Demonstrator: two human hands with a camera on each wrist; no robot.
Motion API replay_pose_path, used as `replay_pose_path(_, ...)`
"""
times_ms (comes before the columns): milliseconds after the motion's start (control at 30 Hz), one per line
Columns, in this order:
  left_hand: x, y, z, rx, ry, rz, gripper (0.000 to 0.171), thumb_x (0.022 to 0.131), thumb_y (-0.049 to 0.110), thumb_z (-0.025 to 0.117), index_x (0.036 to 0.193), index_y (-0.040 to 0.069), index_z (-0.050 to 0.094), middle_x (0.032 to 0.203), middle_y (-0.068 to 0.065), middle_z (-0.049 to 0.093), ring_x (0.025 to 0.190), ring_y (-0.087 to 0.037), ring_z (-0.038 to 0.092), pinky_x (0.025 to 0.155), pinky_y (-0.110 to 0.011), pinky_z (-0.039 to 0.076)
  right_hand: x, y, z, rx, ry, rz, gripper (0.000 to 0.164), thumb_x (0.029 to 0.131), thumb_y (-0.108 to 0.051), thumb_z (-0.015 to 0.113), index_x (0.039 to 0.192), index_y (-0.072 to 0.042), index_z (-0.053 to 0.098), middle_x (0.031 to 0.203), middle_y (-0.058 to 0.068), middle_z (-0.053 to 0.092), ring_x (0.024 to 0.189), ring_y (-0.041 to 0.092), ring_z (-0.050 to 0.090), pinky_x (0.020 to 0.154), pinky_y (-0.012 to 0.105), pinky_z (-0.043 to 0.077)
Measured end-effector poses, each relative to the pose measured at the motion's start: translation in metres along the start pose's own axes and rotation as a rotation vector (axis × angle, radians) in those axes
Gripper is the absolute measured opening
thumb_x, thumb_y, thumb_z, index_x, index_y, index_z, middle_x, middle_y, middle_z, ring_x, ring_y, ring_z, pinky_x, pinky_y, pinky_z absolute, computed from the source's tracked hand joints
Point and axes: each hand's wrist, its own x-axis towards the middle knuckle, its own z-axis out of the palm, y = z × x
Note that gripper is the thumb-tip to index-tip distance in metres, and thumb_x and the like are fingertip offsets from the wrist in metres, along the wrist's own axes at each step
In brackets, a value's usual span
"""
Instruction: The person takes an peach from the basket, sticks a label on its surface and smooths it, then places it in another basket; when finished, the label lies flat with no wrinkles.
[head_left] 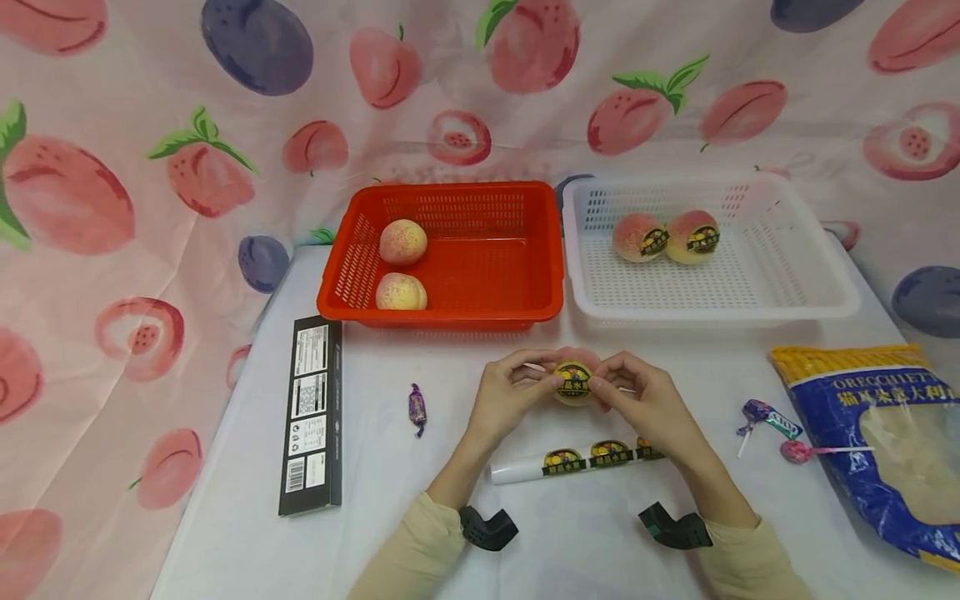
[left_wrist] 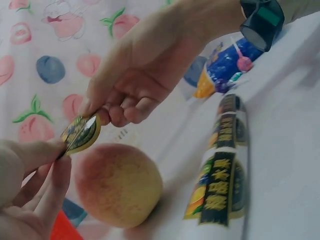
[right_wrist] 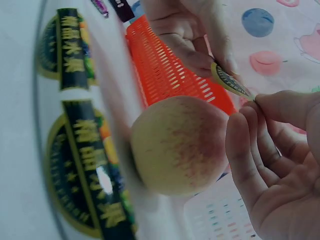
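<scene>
Between them, my left hand (head_left: 506, 396) and right hand (head_left: 647, 402) hold a round fruit sticker (head_left: 573, 378) with a black band and yellow lettering. Thumb and fingers pinch it at opposite edges, as both wrist views show. Just beyond the sticker, a pink and yellow peach (left_wrist: 120, 185) sits on the table; in the head view the sticker overlaps most of it. Nearer to me lies a white roll (head_left: 517, 472) carrying a row of similar stickers, its right end hidden behind my right forearm.
A red basket (head_left: 450, 315) with two plain peaches stands at the back, beside a white basket (head_left: 712, 315) with two stickered ones. A black box (head_left: 311, 417) and purple wrapped candy (head_left: 417, 410) lie left; lollipops (head_left: 797, 452) and a blue pasta bag (head_left: 832, 408) lie right.
</scene>
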Motion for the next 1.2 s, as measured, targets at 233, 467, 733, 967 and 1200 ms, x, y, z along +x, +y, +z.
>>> replay_pose_path(233, -0.002, 0.002, 0.011, 0.057, 0.105, -0.001, 0.023, 0.075, 0.013, 0.070, 0.095, 0.005, 0.066, 0.085, -0.011, 0.066, 0.077, -0.020, 0.063, 0.073, -0.029, 0.052, -0.003, 0.007, 0.000, -0.020, 0.034, 0.016, 0.013, 0.086, -0.019, 0.057, 0.091, -0.007, 0.054, 0.074, 0.010, 0.060, 0.065, 0.032, 0.058, 0.051, 0.025, 0.044)
replay_pose_path(467, 0.006, -0.021, 0.013, 0.143, 0.165, 0.026, 0.020, 0.074, 0.021, 0.071, 0.091, 0.012, 0.067, 0.080, -0.003, 0.067, 0.073, -0.014, 0.061, 0.070, -0.028, 0.052, 0.005, 0.016, 0.003, -0.066, 0.027, 0.040, 0.014, 0.087, -0.017, 0.056, 0.092, -0.004, 0.053, 0.077, 0.017, 0.059, 0.065, 0.033, 0.057, 0.050, 0.025, 0.043)
replay_pose_path(733, 0.031, -0.057, 0.005, 0.248, 0.189, 0.096, 0.021, 0.072, 0.037, 0.069, 0.085, 0.020, 0.067, 0.077, 0.006, 0.064, 0.070, -0.004, 0.055, 0.064, -0.021, 0.049, 0.029, 0.043, -0.004, -0.041, -0.011, 0.035, 0.025, 0.085, -0.024, 0.058, 0.098, -0.005, 0.047, 0.073, 0.010, 0.053, 0.054, 0.015, 0.048, 0.046, 0.025, 0.042)
replay_pose_path(967, 0.040, -0.052, -0.005, 0.128, -0.007, 0.152, 0.020, 0.079, 0.019, 0.066, 0.096, 0.007, 0.067, 0.093, -0.006, 0.063, 0.080, -0.007, 0.058, 0.072, -0.027, 0.051, 0.044, 0.046, -0.012, -0.091, -0.036, 0.023, 0.033, 0.088, -0.028, 0.054, 0.112, -0.009, 0.042, 0.071, 0.009, 0.047, 0.053, 0.014, 0.046, 0.045, 0.027, 0.040)
replay_pose_path(1200, 0.036, -0.035, -0.008, 0.179, -0.103, 0.262, 0.027, 0.081, 0.009, 0.063, 0.106, 0.003, 0.063, 0.095, -0.012, 0.055, 0.081, -0.013, 0.054, 0.072, -0.033, 0.051, 0.049, 0.049, -0.010, -0.110, -0.087, 0.016, 0.040, 0.089, -0.024, 0.052, 0.126, -0.016, 0.039, 0.111, 0.010, 0.042, 0.103, 0.024, 0.043, 0.077, 0.034, 0.040)
